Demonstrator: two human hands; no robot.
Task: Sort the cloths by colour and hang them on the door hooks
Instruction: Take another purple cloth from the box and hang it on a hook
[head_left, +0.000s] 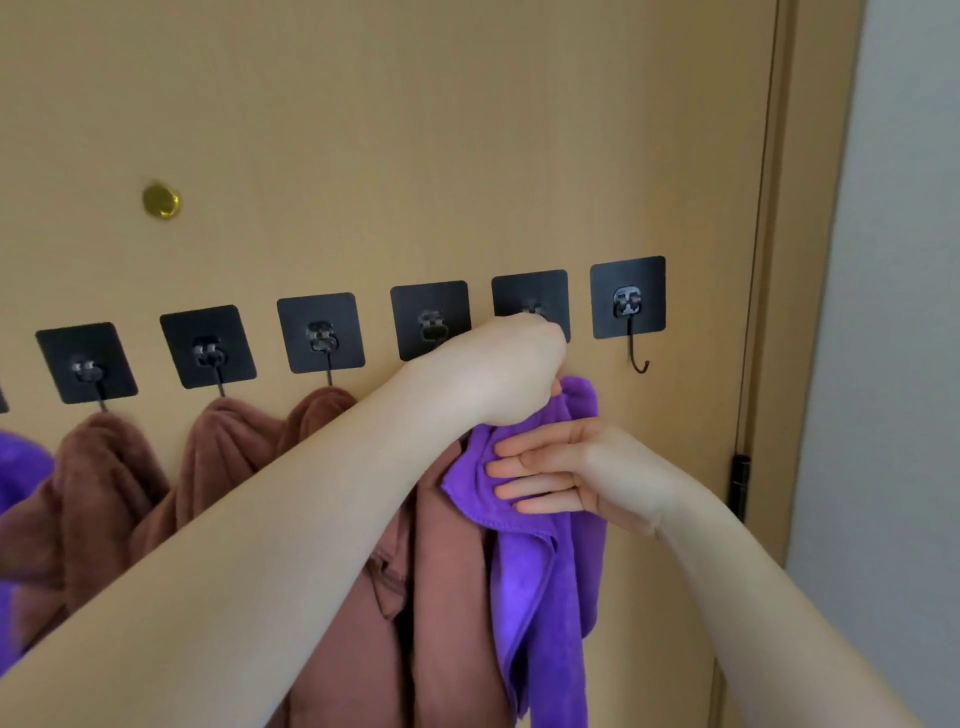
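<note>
My left grip (509, 369) clamps the purple cloth (545, 582), right grip (561, 473) flat-fingered against it; missing the half-hidden hook (532, 309) at centre right would drop it.

Soft, even light covers the tan wooden door (467, 130), brightest on the pale grey wall (893, 260) far right. The small round brass peephole (161, 200) glints. The black square adhesive hook pads (321, 332) run in a wide-angle curve, and those mid-right look smeared. Folds of the purple microfibre cloth (540, 597) hold gentle shadows.
</note>
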